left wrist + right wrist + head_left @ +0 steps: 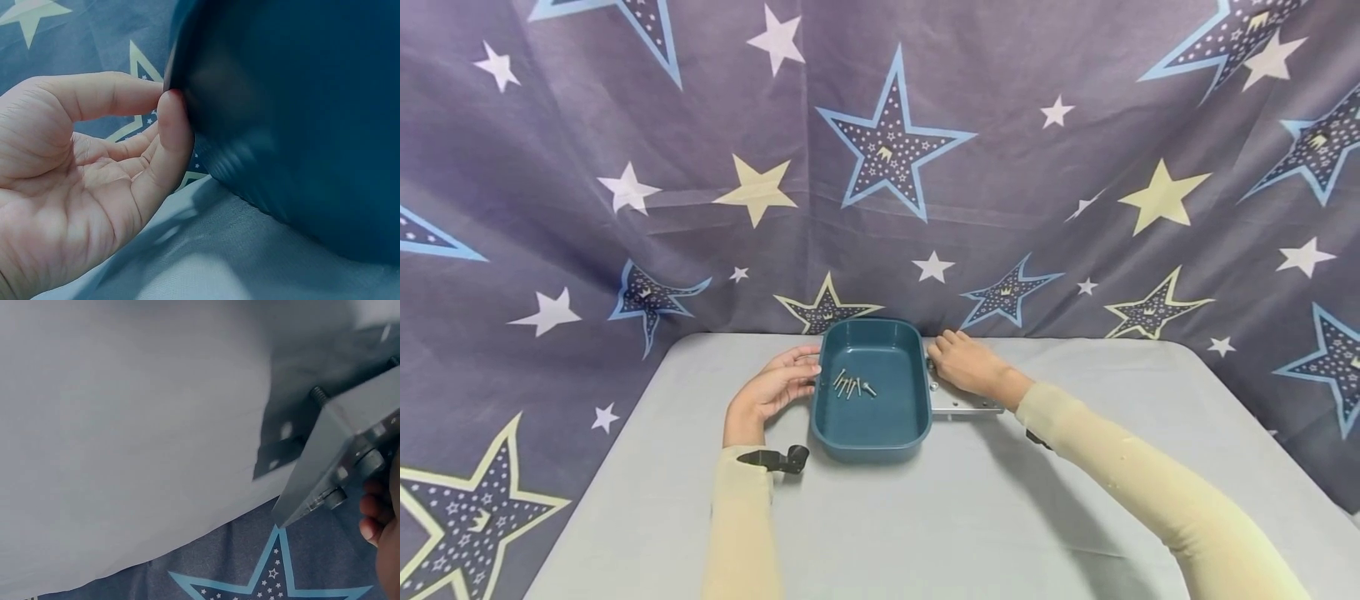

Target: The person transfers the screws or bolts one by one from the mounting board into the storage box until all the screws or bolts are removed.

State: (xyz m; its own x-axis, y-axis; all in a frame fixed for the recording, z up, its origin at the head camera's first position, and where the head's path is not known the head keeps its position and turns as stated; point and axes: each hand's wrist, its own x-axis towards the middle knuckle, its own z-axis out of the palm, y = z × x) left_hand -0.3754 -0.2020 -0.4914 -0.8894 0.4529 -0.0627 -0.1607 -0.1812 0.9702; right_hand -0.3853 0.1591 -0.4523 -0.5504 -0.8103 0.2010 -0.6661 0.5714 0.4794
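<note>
A dark teal rectangular tray stands on the table with several small brass-coloured screws inside it. At its left rim is my left hand; the left wrist view shows thumb and index finger pinching that rim, the other fingers behind. A grey metal plate lies against the tray's right side. Bolt heads sit on its face, and a threaded bolt end sticks out underneath. My right hand is over the plate, fingers curled beside the bolts; I cannot tell what they hold.
A light grey cloth covers the table. Right behind the tray and plate hangs a purple star-patterned curtain. A black wrist camera sits on the left sleeve, close to the tray's near left corner.
</note>
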